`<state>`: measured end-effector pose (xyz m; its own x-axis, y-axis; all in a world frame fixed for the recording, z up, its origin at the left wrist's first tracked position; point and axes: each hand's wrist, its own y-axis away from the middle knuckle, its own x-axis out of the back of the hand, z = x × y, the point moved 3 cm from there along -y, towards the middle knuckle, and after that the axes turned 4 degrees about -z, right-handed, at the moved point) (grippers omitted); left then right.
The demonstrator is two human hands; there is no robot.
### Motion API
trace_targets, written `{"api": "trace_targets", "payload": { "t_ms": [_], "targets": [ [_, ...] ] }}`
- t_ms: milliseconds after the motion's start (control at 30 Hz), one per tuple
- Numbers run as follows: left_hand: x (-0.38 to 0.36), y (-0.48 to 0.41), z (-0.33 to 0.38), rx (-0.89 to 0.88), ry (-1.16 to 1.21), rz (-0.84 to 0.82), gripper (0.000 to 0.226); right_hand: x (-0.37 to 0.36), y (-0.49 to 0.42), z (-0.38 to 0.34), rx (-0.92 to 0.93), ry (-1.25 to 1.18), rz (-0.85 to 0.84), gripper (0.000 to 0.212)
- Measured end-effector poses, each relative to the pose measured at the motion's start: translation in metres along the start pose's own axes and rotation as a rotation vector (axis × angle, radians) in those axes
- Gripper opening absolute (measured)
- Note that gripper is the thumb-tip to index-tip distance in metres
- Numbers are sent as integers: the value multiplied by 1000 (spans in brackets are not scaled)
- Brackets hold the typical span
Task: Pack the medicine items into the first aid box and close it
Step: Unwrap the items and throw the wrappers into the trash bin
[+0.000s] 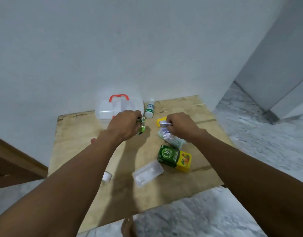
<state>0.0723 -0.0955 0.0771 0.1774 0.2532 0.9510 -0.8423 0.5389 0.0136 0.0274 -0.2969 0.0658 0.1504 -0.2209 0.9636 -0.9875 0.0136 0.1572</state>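
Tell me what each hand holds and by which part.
Left hand grips green sachets at their upper end; right hand pinches a silver strip by its right end.

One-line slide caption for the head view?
Left hand grips green sachets, right hand pinches a silver strip, before the first aid box on a wooden table.

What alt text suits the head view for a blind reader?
Over a wooden table, the left hand grips green sachets and the right hand pinches a silver strip. Behind stand a clear first aid box with red handle and a white bottle.
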Motion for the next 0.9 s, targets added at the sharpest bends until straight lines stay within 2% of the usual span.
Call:
{"api": "trace_targets", "payload": {
  "t_ms": [233,433,767,900],
  "targets": [
    [-32,-7,150,-149,-20,19,25,30,108,130,-154,-34,55,19],
    [-76,-17,265,-242,-11,-70,21,41,180,230,-273,-57,53,13],
    [-134,-104,370,-304,-2,-128,23,49,184,354,-371,-19,62,14],
    [-163,-130,400,-304,27,-188,20,48,171,399,-406,-20,-13,15]
  ]
}}
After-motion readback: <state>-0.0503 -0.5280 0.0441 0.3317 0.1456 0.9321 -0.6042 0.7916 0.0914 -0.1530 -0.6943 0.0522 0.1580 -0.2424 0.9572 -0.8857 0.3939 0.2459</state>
